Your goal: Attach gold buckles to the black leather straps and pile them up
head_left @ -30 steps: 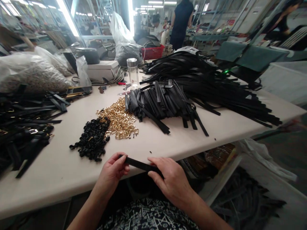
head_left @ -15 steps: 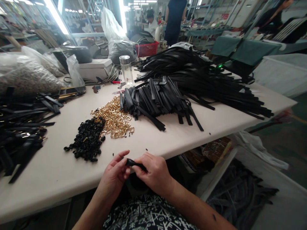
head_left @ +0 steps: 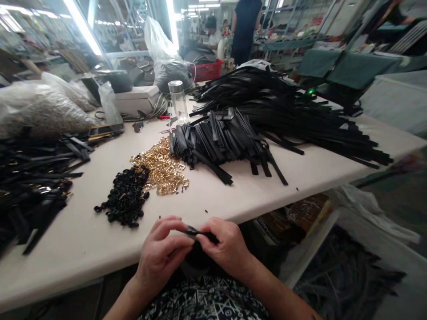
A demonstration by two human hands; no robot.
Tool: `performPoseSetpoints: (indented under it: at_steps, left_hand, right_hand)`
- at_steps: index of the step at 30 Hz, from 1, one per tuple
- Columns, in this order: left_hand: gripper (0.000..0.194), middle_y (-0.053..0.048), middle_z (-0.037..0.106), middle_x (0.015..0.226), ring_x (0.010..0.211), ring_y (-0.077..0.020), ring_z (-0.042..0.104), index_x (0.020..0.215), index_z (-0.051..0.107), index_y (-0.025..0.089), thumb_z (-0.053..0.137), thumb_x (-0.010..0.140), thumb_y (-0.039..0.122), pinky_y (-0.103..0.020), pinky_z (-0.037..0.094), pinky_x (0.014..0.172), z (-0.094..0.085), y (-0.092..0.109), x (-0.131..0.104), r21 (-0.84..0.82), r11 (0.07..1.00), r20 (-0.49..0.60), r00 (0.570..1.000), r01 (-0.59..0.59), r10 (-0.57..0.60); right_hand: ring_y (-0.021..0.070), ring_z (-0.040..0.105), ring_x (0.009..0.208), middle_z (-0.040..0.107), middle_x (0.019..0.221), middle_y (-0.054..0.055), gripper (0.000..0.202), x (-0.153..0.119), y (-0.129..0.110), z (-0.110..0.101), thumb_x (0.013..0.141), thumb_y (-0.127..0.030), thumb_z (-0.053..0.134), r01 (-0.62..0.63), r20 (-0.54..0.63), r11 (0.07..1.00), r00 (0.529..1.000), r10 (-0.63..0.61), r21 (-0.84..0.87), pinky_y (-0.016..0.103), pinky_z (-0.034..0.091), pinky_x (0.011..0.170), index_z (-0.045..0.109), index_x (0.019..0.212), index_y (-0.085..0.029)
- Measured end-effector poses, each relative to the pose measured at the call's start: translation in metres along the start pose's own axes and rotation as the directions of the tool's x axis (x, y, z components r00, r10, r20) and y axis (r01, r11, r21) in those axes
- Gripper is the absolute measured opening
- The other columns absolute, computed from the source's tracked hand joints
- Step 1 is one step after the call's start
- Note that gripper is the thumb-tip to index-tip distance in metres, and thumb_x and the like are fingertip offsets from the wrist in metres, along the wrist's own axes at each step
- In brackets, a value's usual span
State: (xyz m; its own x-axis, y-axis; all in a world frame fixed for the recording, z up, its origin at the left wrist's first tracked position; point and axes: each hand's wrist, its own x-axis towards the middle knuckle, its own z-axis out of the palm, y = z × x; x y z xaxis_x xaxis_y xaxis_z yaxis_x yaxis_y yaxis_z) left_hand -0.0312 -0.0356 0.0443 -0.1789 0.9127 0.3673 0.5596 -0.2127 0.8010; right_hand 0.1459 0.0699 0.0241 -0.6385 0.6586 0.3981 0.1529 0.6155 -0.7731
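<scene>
Both hands meet over the table's front edge on a short black strap (head_left: 209,237). My right hand (head_left: 228,242) is closed around its body. My left hand (head_left: 163,244) pinches the strap's end between thumb and fingers; whether a small loop is also there I cannot tell. Beyond my left hand lies a heap of small black loops (head_left: 125,195). Gold buckles (head_left: 163,171) are piled against it. Many cut black straps (head_left: 220,142) lie stacked behind the buckles.
Long black strips (head_left: 283,102) cover the back right of the pale table (head_left: 207,195). Finished-looking straps with gold parts (head_left: 40,178) lie at left. A glass bottle (head_left: 179,104) stands behind the buckles. An open bin (head_left: 350,262) with dark strips is below right. People are in the background.
My left hand has turned and its fingers now pinch the strap's end from above and below. Both hands sit slightly lower and further right in view, and the whole view has shifted a little.
</scene>
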Motion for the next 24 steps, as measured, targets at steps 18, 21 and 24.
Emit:
performPoseSetpoints:
  at_steps: [18, 21, 24]
  left_hand:
    - [0.025, -0.002, 0.058, 0.074, 0.072, -0.0149, 0.051, 0.072, 0.066, 0.016, 0.070, 0.081, 0.038, -0.025, 0.040, 0.068, 0.021, -0.009, -0.005, -0.584, 0.602, 0.155, 0.802, 0.545, -0.576]
    - [0.021, -0.003, 0.060, 0.083, 0.080, -0.0175, 0.054, 0.078, 0.070, 0.017, 0.070, 0.082, 0.037, -0.027, 0.042, 0.074, 0.018, -0.012, -0.004, -0.543, 0.675, 0.134, 0.845, 0.500, -0.519]
    - [0.021, -0.003, 0.060, 0.081, 0.078, -0.0172, 0.054, 0.076, 0.070, 0.017, 0.069, 0.083, 0.037, -0.026, 0.043, 0.072, 0.017, -0.012, -0.003, -0.502, 0.700, 0.136, 0.846, 0.508, -0.516]
  right_hand:
    - [0.0184, 0.063, 0.074, 0.066, 0.088, 0.004, 0.011, 0.002, 0.005, 0.013, 0.103, -0.021, 0.051, 0.288, 0.002, 0.953, 0.957, -0.289, -0.089, 0.028, 0.046, 0.065, 0.060, 0.109, -0.019]
    - [0.0181, 0.062, 0.070, 0.064, 0.083, 0.003, 0.011, 0.005, 0.004, 0.015, 0.103, -0.018, 0.050, 0.315, -0.016, 0.939, 0.947, -0.320, -0.140, 0.029, 0.043, 0.063, 0.061, 0.105, -0.018]
    - [0.0181, 0.060, 0.066, 0.063, 0.078, 0.003, 0.012, 0.007, 0.003, 0.017, 0.103, -0.017, 0.049, 0.343, 0.008, 0.920, 0.938, -0.348, -0.191, 0.030, 0.040, 0.061, 0.061, 0.101, -0.018]
